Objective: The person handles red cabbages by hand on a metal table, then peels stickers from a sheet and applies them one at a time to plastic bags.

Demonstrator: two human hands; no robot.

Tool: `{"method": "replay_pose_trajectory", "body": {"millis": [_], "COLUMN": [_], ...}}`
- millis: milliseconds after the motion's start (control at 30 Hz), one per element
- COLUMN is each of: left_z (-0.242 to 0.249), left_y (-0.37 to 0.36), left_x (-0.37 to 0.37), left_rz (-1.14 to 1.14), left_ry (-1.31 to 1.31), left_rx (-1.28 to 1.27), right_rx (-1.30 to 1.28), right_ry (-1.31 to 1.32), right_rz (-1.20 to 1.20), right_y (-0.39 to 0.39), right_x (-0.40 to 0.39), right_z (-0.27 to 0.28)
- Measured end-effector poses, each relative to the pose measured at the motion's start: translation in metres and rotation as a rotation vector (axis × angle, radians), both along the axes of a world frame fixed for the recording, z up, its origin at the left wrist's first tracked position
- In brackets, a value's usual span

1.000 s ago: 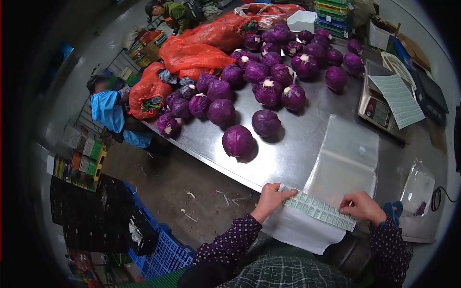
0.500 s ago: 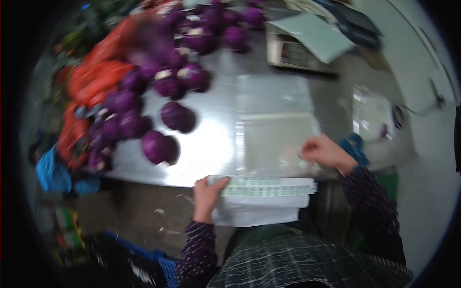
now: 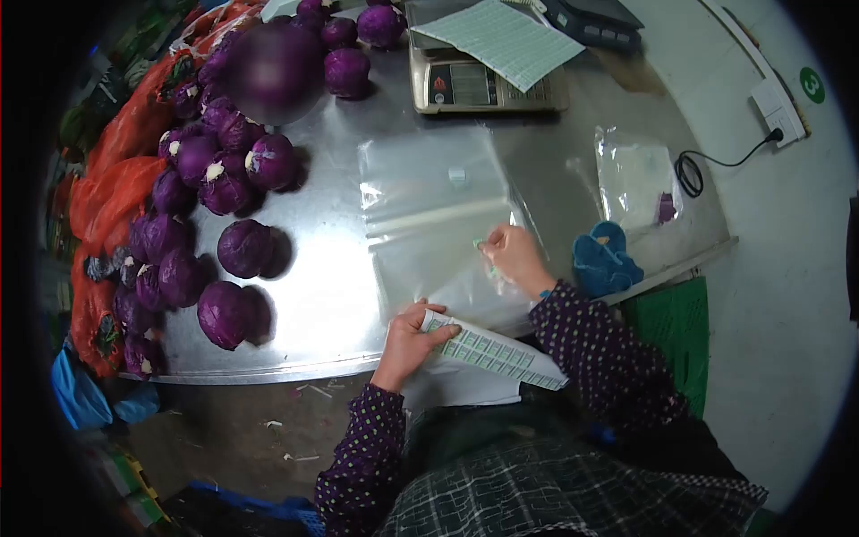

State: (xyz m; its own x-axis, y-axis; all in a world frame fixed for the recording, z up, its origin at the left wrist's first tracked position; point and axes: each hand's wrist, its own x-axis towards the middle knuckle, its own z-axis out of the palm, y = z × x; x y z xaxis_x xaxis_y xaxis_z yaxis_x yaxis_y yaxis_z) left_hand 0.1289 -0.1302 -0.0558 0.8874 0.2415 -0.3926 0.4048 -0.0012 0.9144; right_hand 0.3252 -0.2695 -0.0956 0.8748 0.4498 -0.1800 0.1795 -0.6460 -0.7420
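Note:
My left hand (image 3: 410,345) grips a sheet of labels (image 3: 501,356), green and white in rows, tilted at the table's front edge. Between thumb and fingertips of my right hand (image 3: 519,258) is a small label (image 3: 480,244), partly hidden by the fingers. Below that hand lies a stack of clear plastic bags (image 3: 420,259), flat on the metal table. One small pale label (image 3: 457,174) shows on the upper part of the bags. Left of the bags, a red cabbage (image 3: 244,249) and another red cabbage (image 3: 226,315) sit apart from the pile.
Several red cabbages (image 3: 183,277) and orange net sacks (image 3: 112,206) fill the left side. At the back stands a scale (image 3: 465,100) with a green printed sheet (image 3: 501,40) on it. A blue cloth-like item (image 3: 606,259) and a clear bag (image 3: 631,174) lie to the right.
My right hand has moved away from the label sheet, up over the bags. The label sheet now slants down to the right. The view has shifted, so the table contents appear further left.

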Motion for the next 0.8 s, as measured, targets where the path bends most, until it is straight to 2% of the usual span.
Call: {"method": "replay_pose_trajectory", "body": {"millis": [33, 100, 167, 200, 233, 267, 333, 400, 467, 500, 600, 667, 800], "left_z": [-0.009, -0.013, -0.008, -0.009, -0.011, -0.013, -0.022, -0.019, -0.010, -0.001, 0.015, 0.023, 0.022], "left_y": [0.000, 0.002, 0.003, 0.005, 0.007, 0.007, 0.009, 0.012, 0.013, 0.014, 0.026, 0.035, 0.048], "left_x": [-0.004, -0.006, -0.003, 0.000, 0.000, -0.004, -0.005, -0.007, -0.005, -0.006, -0.014, -0.020, -0.025], "left_rz": [-0.003, 0.002, 0.013, 0.012, 0.048, 0.076, 0.059, 0.035, 0.179, 0.235, 0.274, 0.396, 0.483], "left_ry": [-0.011, -0.031, -0.027, -0.028, 0.011, 0.057, -0.016, -0.056, -0.042, 0.040, 0.031, 0.010, -0.004], "left_rx": [0.028, 0.047, 0.084, 0.076, -0.062, -0.205, -0.107, -0.037, -0.236, -0.223, -0.210, -0.224, -0.240], "right_rx": [-0.001, -0.174, -0.215, -0.079, 0.052, 0.033, 0.148, 0.151, 0.149, 0.172, 0.192, 0.159, 0.220], "right_ry": [0.013, -0.042, 0.049, 0.101, 0.164, 0.180, 0.664, 0.676, 0.690, 0.675, 0.618, 0.596, 0.529], "right_rz": [-0.006, 0.081, 0.119, 0.196, 0.260, 0.238, -0.045, -0.073, -0.124, -0.075, -0.007, 0.087, 0.157], "right_y": [-0.003, -0.015, -0.017, -0.016, -0.018, -0.020, -0.012, -0.014, -0.025, -0.034, -0.056, -0.063, -0.082], "right_x": [0.001, 0.022, 0.026, 0.018, 0.008, 0.003, 0.008, 0.011, 0.016, 0.019, 0.014, 0.011, -0.003], "right_z": [0.006, 0.035, 0.048, 0.045, 0.043, 0.044, 0.059, 0.061, 0.070, 0.079, 0.101, 0.120, 0.134]}}
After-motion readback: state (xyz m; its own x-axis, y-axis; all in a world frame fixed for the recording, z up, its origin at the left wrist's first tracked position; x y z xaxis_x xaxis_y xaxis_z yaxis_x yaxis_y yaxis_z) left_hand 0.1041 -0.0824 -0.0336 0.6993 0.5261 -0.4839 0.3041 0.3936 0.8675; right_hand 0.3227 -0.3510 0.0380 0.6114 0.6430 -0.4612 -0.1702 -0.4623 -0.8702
